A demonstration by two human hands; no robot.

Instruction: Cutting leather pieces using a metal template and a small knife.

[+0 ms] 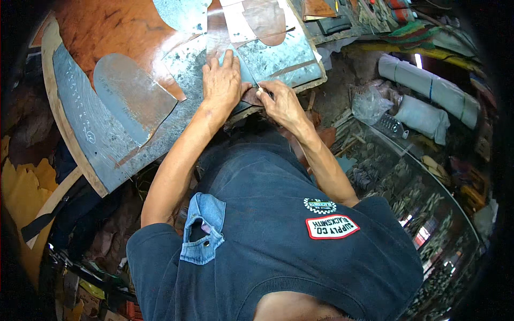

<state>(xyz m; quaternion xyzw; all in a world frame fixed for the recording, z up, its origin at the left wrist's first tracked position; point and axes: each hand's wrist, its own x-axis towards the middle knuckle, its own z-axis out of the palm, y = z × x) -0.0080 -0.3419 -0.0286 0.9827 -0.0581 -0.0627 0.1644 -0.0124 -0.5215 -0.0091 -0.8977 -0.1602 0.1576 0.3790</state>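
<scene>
My left hand lies with its fingers stretched out, pressing a grey-blue flat template onto brown leather near the bench's front edge. My right hand is closed in a pinch beside the template's right edge. Between its fingertips is a thin knife, mostly hidden by the fingers. Left of my hands, a rounded grey-brown template rests on the bench.
A large brown leather sheet covers the far left of the metal-topped bench. Another rounded piece lies beyond my hands. Tools crowd the far right. To my right stand wrapped rolls and a glass-topped case.
</scene>
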